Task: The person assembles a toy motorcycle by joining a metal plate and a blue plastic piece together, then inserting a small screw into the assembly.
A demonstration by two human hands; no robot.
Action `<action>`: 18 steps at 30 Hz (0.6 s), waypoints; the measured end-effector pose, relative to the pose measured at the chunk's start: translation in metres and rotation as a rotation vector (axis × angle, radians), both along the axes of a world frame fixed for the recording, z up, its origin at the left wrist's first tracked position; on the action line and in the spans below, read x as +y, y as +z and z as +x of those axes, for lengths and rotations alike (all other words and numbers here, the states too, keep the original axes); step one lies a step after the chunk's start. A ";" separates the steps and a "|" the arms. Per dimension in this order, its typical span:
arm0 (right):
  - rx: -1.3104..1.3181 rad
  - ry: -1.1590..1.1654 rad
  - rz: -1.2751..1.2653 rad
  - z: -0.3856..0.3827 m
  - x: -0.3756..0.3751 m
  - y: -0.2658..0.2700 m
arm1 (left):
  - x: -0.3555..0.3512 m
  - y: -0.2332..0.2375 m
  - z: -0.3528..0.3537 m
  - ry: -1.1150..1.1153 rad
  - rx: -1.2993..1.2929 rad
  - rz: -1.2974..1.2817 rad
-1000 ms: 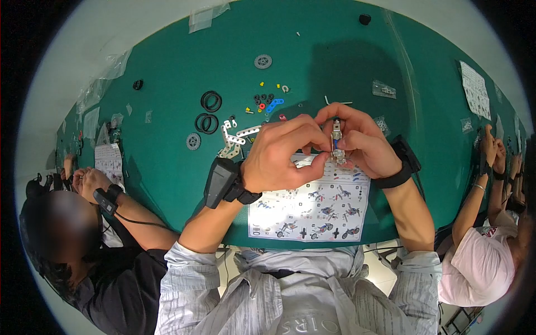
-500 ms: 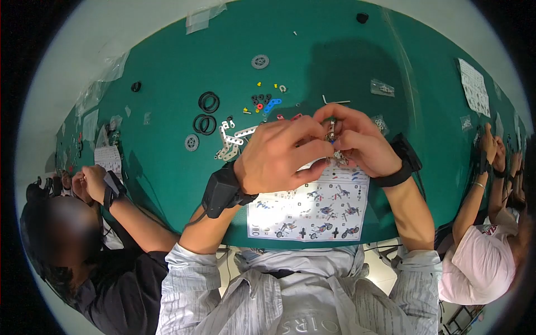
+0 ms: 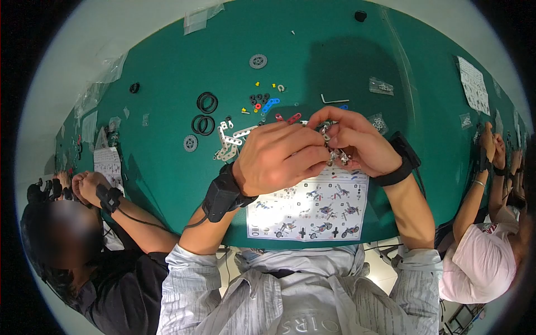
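Over the instruction sheet (image 3: 307, 215), my left hand (image 3: 282, 153) and my right hand (image 3: 360, 145) meet around a small assembly of metal construction-kit parts (image 3: 338, 157). The right thumb and fingers curl round it from the right. My left fingers are bent and pinch at its left side; their tips are partly hidden. Just beyond the hands lie a red perforated strip (image 3: 293, 118) and an L-shaped hex key (image 3: 334, 100). White perforated strips (image 3: 229, 142) lie left of my left hand.
Black rubber rings (image 3: 207, 102), grey wheels (image 3: 258, 61), black small parts (image 3: 260, 99) and a blue bracket (image 3: 271, 105) lie on the green table. Small-part bags (image 3: 381, 86) are at the right. Co-workers sit on both sides, one with a black sleeve (image 3: 128, 279).
The assembly has turned a little between my fingers, and more of its metal parts show below. My right hand has shifted slightly; the red strip is more exposed.
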State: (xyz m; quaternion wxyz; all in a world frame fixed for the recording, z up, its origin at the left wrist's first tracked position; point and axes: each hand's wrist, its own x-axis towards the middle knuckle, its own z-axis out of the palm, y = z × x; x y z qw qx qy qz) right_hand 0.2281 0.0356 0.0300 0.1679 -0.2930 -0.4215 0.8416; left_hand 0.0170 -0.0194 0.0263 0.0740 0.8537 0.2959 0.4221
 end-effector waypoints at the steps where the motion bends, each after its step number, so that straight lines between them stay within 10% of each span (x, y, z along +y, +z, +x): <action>1: 0.015 -0.001 -0.015 0.000 0.000 0.001 | 0.000 0.001 0.000 0.000 0.006 0.007; 18: 0.040 -0.041 -0.123 0.000 0.001 0.002 | -0.002 -0.001 0.003 0.015 0.026 0.001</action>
